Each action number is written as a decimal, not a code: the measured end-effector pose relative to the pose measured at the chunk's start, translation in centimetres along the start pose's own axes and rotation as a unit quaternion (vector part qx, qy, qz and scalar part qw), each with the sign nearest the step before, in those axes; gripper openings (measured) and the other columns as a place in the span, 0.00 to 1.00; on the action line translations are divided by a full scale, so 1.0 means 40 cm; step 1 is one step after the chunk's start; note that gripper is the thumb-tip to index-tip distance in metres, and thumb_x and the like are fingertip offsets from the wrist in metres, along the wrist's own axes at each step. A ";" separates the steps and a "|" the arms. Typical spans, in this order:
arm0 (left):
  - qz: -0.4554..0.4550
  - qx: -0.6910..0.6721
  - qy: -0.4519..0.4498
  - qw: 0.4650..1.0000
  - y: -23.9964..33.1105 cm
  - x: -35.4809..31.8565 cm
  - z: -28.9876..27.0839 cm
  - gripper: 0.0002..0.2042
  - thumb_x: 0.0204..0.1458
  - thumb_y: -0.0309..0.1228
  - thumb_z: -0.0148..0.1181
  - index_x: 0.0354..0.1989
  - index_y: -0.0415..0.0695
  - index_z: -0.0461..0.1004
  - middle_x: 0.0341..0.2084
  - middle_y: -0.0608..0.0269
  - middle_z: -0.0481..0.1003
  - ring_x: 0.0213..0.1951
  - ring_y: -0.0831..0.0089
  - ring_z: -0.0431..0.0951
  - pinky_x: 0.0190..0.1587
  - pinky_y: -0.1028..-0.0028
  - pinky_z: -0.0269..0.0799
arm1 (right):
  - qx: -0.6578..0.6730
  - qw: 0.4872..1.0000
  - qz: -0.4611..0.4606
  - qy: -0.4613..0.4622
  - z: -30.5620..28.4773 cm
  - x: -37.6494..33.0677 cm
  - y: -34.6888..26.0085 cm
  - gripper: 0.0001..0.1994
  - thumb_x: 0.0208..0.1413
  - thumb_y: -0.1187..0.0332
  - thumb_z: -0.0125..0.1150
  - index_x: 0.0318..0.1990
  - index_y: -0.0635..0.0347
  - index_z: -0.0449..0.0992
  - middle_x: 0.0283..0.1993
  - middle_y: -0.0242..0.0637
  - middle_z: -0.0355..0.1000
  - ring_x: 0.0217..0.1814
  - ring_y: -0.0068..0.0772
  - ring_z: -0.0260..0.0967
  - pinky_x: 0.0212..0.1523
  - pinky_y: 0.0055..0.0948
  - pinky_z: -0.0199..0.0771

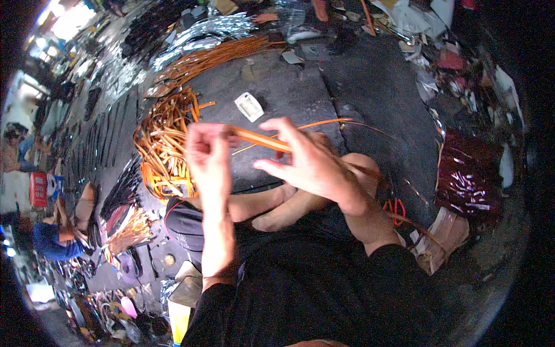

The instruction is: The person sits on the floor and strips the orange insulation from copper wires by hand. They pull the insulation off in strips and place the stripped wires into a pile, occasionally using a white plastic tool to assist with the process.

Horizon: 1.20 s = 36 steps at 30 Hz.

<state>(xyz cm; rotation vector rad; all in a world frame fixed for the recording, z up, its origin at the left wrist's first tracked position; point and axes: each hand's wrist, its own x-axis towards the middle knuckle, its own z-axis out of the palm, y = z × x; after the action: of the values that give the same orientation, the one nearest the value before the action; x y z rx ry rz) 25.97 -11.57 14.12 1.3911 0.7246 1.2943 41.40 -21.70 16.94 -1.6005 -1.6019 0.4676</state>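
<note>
Head view shows an orange strip [260,139] held above a dark floor mat [283,87], spanning the gap between two bare hands. The left hand [211,147] is closed, thumb and fingers pinching the strip near one end, probably to anchor it. The right hand [309,165] has its thumb and forefinger spread wide, with the strip running between them toward the palm; whether the hidden fingers grip it, I cannot tell. Holding it between the hands likely keeps it straight and within easy sight.

A tangled pile of orange strips [165,144] lies along the mat's left edge, just beside the left hand, presumably for short reaches. Straighter orange strands [214,58] lie together along the far edge, perhaps to avoid tangling, with silvery strips [202,32] beyond. A small white dish [249,107] sits ahead of the hands, apart from the pile. Past the right edge lies a dark red sheet [468,173].
</note>
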 end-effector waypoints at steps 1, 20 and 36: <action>-0.005 0.055 0.040 0.998 0.022 0.014 -0.023 0.05 0.60 0.30 0.54 0.35 0.43 0.71 0.27 0.65 0.74 0.27 0.75 0.76 0.35 0.76 0.73 | -0.003 0.998 -0.052 0.028 0.023 0.006 0.020 0.23 0.50 0.61 0.70 0.50 0.57 0.68 0.33 0.41 0.76 0.29 0.37 0.76 0.30 0.33 0.74; -0.021 0.042 -0.079 0.996 -0.022 -0.039 0.042 0.07 0.58 0.29 0.60 0.33 0.40 0.69 0.26 0.65 0.76 0.30 0.82 0.74 0.36 0.81 0.69 | 0.085 0.988 -0.069 0.106 -0.018 -0.068 0.157 0.25 0.47 0.68 0.71 0.53 0.62 0.69 0.51 0.46 0.70 0.55 0.44 0.69 0.55 0.37 0.68; -0.147 -0.196 -0.055 0.968 0.027 -0.046 -0.137 0.14 0.58 0.25 0.57 0.51 0.36 0.69 0.36 0.60 0.78 0.35 0.78 0.78 0.43 0.78 0.73 | 0.161 0.977 -0.117 0.072 0.156 0.057 -0.008 0.12 0.50 0.75 0.67 0.43 0.62 0.74 0.38 0.39 0.76 0.38 0.32 0.77 0.37 0.28 0.77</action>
<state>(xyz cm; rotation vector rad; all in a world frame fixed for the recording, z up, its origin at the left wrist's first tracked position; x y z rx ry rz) 20.12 -11.98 13.81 0.9835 0.5392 1.0488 36.81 -17.86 14.02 -1.1613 -1.4949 0.4477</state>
